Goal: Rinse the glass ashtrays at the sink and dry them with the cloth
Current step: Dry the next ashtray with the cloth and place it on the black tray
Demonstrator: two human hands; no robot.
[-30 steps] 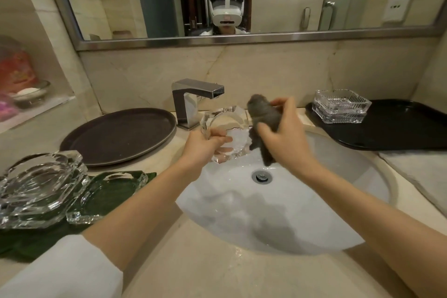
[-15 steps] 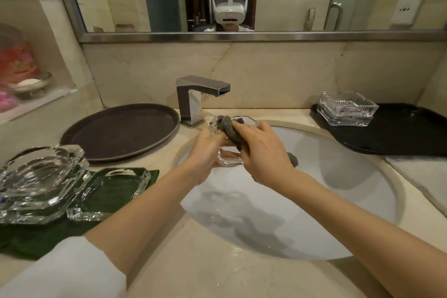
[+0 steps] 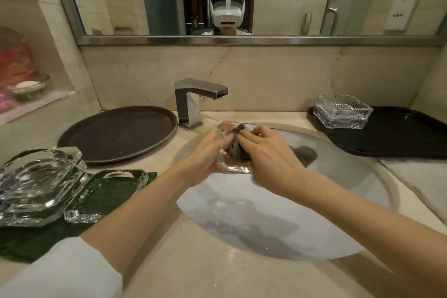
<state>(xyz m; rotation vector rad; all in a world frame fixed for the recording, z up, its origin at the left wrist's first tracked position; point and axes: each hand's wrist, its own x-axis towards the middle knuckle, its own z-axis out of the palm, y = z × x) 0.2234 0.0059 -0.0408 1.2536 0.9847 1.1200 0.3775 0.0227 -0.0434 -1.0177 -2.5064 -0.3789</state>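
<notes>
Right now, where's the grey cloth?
In the head view the grey cloth sits mid-frame over the sink, pressed by the right hand into the glass ashtray held by the left hand, just before the faucet.

Grey cloth (image 3: 235, 146) mostly hidden under right hand (image 3: 267, 152), sink (image 3: 338, 201) drain covered, black tray (image 3: 399, 138) cut off right.

Grey cloth (image 3: 235, 145) inside held ashtray (image 3: 232, 164)

Round tray (image 3: 116, 135) left of faucet (image 3: 193, 101), sink (image 3: 338, 225) before it
</notes>
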